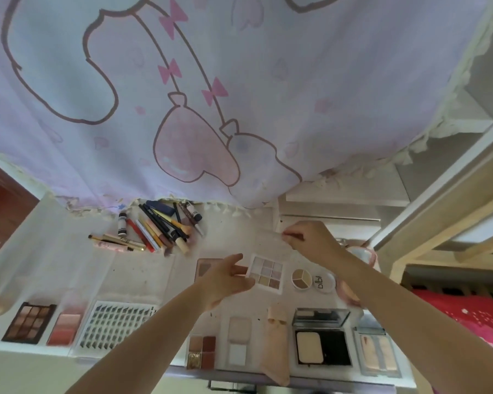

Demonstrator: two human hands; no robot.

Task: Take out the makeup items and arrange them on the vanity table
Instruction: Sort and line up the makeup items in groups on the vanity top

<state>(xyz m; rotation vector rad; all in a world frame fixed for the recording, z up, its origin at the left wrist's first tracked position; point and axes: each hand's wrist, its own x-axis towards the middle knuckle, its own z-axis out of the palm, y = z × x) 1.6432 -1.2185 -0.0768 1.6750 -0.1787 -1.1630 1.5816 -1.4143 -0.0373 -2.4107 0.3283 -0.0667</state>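
makeup already covers most of the vanity table (143, 280): the left hand (225, 280) pinches a pale palette (266, 273) at centre, the right hand (305, 237) pinches something small beyond it; pencils (157, 226) are heaped far left, so i judge little remains.

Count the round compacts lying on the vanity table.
2. A three-shade round compact lies right of the white nine-pan palette; a white lettered round compact touches its right side. The right forearm may hide others.
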